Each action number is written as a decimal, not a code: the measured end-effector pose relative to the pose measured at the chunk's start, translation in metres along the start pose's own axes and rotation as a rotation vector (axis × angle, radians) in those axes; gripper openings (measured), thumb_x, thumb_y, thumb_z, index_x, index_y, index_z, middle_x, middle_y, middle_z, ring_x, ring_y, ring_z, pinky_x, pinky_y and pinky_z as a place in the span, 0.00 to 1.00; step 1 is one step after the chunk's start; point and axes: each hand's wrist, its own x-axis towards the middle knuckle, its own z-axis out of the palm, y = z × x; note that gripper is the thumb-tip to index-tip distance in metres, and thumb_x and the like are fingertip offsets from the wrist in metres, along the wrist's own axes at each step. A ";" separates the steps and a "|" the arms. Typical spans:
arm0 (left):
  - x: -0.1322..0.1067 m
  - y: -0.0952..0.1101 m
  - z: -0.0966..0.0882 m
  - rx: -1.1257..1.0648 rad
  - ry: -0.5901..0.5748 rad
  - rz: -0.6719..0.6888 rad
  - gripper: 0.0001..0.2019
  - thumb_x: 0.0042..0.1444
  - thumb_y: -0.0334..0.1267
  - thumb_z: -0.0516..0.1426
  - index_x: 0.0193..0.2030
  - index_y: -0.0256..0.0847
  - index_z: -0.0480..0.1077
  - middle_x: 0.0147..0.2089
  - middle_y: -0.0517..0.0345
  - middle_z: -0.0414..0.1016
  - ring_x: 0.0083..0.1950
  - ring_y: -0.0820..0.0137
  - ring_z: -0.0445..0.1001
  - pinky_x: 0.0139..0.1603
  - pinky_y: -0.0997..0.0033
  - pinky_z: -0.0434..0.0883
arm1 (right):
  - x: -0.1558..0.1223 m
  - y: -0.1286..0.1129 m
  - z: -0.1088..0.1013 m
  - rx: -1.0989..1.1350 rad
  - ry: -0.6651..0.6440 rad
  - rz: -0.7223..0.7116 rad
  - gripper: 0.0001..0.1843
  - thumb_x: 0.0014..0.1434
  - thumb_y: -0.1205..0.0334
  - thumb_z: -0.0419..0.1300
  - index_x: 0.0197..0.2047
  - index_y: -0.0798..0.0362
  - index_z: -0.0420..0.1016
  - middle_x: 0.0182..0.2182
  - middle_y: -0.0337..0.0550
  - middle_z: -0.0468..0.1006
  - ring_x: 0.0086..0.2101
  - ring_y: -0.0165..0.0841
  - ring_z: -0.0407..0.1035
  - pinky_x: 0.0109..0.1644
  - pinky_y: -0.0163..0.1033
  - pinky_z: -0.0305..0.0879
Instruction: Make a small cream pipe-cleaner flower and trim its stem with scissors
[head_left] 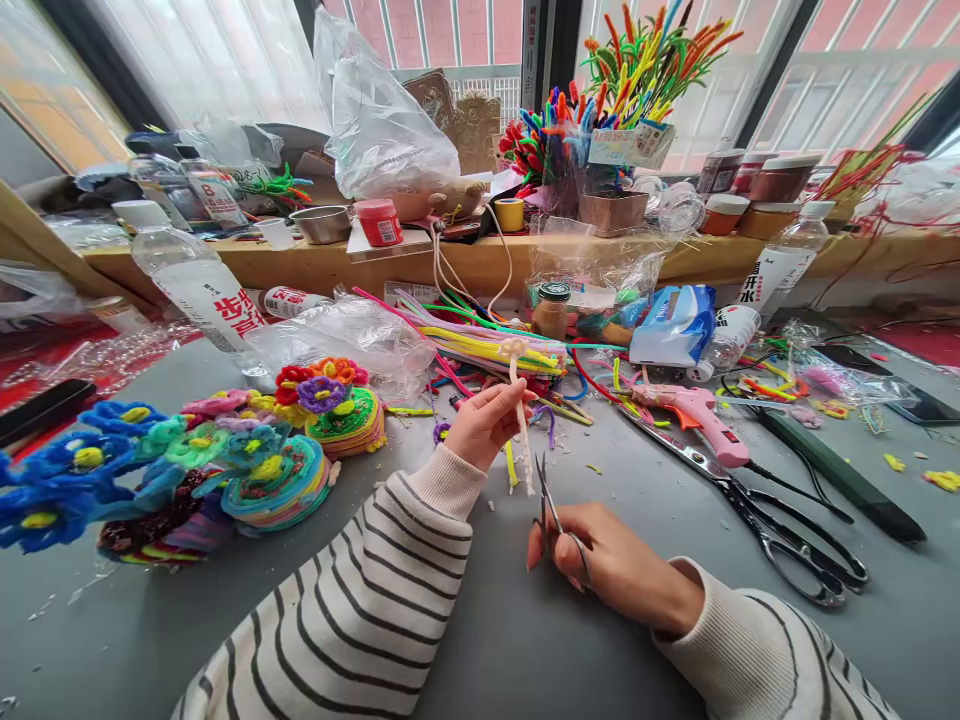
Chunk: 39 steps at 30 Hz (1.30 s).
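My left hand (491, 422) pinches a pale pink pipe cleaner (523, 450) near its middle. A small looped shape tops the strand, and its lower end hangs over the table. Just below and to the right, my right hand (600, 560) grips small scissors (550, 505) by the handles. Their blades point up, close to the strand's lower end; whether they touch it I cannot tell. A bundle of coloured pipe cleaners (487, 348) lies behind my left hand.
Fuzzy flower pieces (262, 450) stand at the left. To the right lie large scissors (750, 510) and a pink glue gun (701, 415) with a cord. Water bottles (191, 285) and a cluttered wooden shelf (300, 260) line the back. Yellow scraps dot the table.
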 end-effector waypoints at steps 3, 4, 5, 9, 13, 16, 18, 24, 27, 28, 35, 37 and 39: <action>0.000 0.000 0.001 0.000 -0.001 0.001 0.12 0.35 0.44 0.62 0.22 0.36 0.71 0.17 0.64 0.66 0.20 0.82 0.63 0.23 0.80 0.60 | -0.001 -0.002 -0.001 -0.003 -0.050 -0.006 0.40 0.44 0.29 0.36 0.26 0.57 0.70 0.15 0.35 0.57 0.18 0.25 0.51 0.20 0.30 0.47; 0.000 -0.001 0.000 -0.003 0.001 0.001 0.12 0.35 0.44 0.62 0.21 0.36 0.71 0.17 0.64 0.66 0.20 0.82 0.63 0.23 0.80 0.60 | -0.001 -0.002 -0.001 0.000 -0.058 -0.012 0.40 0.44 0.29 0.36 0.26 0.57 0.70 0.15 0.35 0.57 0.18 0.25 0.51 0.21 0.30 0.47; 0.000 -0.001 0.000 -0.006 0.002 0.000 0.12 0.35 0.44 0.62 0.21 0.36 0.71 0.16 0.64 0.66 0.20 0.82 0.63 0.23 0.81 0.60 | -0.002 -0.001 -0.001 0.004 -0.064 -0.020 0.40 0.44 0.29 0.36 0.26 0.57 0.70 0.15 0.35 0.57 0.18 0.25 0.51 0.21 0.30 0.47; 0.000 -0.002 0.000 -0.013 -0.002 -0.009 0.12 0.35 0.43 0.62 0.21 0.36 0.71 0.16 0.64 0.66 0.19 0.82 0.63 0.22 0.81 0.59 | -0.002 0.000 0.000 0.019 -0.084 -0.038 0.39 0.44 0.29 0.37 0.25 0.57 0.70 0.15 0.35 0.57 0.18 0.25 0.50 0.21 0.30 0.46; -0.001 -0.005 0.001 -0.006 -0.009 -0.022 0.12 0.34 0.43 0.62 0.21 0.35 0.71 0.16 0.63 0.67 0.20 0.81 0.64 0.22 0.81 0.59 | -0.001 0.000 0.001 0.027 -0.075 -0.034 0.38 0.45 0.30 0.38 0.23 0.57 0.69 0.14 0.35 0.57 0.18 0.25 0.51 0.21 0.30 0.47; -0.001 -0.007 0.002 -0.010 -0.017 -0.017 0.12 0.35 0.43 0.62 0.22 0.35 0.71 0.16 0.63 0.67 0.20 0.81 0.64 0.22 0.81 0.59 | -0.001 0.000 0.001 0.061 -0.059 -0.028 0.37 0.45 0.30 0.39 0.22 0.57 0.69 0.14 0.36 0.58 0.18 0.25 0.52 0.21 0.30 0.48; -0.001 -0.008 0.003 -0.027 -0.010 -0.016 0.12 0.35 0.43 0.62 0.22 0.35 0.71 0.17 0.63 0.67 0.20 0.81 0.65 0.22 0.81 0.60 | -0.001 0.001 0.000 0.091 -0.051 -0.031 0.36 0.46 0.31 0.40 0.22 0.57 0.68 0.15 0.36 0.59 0.18 0.25 0.53 0.21 0.30 0.48; -0.001 -0.008 0.002 -0.087 0.048 0.002 0.11 0.35 0.42 0.62 0.22 0.35 0.70 0.17 0.64 0.67 0.20 0.82 0.65 0.23 0.82 0.61 | 0.001 0.007 -0.001 0.129 -0.037 0.005 0.34 0.47 0.33 0.43 0.20 0.58 0.66 0.13 0.34 0.56 0.17 0.23 0.51 0.20 0.30 0.46; -0.001 -0.007 0.002 -0.105 0.066 0.018 0.11 0.35 0.42 0.62 0.22 0.35 0.70 0.17 0.64 0.67 0.19 0.82 0.64 0.23 0.82 0.61 | 0.002 0.010 -0.001 0.131 -0.021 0.030 0.33 0.47 0.33 0.45 0.18 0.58 0.65 0.12 0.34 0.56 0.16 0.22 0.51 0.19 0.29 0.45; -0.001 -0.007 0.002 -0.111 0.071 0.026 0.11 0.35 0.42 0.62 0.22 0.35 0.70 0.17 0.64 0.67 0.19 0.82 0.64 0.23 0.82 0.62 | 0.002 0.010 -0.001 0.132 -0.010 0.042 0.33 0.47 0.34 0.46 0.18 0.58 0.65 0.12 0.34 0.56 0.15 0.22 0.50 0.19 0.29 0.45; -0.001 -0.005 0.000 -0.155 0.183 0.030 0.12 0.32 0.41 0.63 0.22 0.36 0.71 0.18 0.63 0.68 0.19 0.82 0.65 0.21 0.83 0.62 | 0.005 0.009 0.001 0.148 0.071 0.115 0.31 0.47 0.36 0.48 0.15 0.57 0.62 0.10 0.32 0.53 0.14 0.21 0.48 0.18 0.30 0.44; -0.001 -0.005 -0.001 -0.149 0.206 0.029 0.12 0.31 0.41 0.64 0.22 0.35 0.71 0.19 0.63 0.68 0.19 0.82 0.64 0.20 0.82 0.62 | 0.006 0.008 0.001 0.123 0.093 0.122 0.31 0.46 0.35 0.49 0.14 0.57 0.60 0.10 0.32 0.53 0.14 0.21 0.47 0.18 0.30 0.43; 0.000 -0.005 -0.002 -0.155 0.217 0.033 0.13 0.30 0.42 0.64 0.22 0.35 0.71 0.19 0.63 0.68 0.19 0.82 0.64 0.20 0.82 0.63 | 0.006 0.007 0.000 0.098 0.114 0.134 0.31 0.45 0.34 0.49 0.13 0.56 0.58 0.10 0.32 0.53 0.14 0.20 0.46 0.17 0.30 0.42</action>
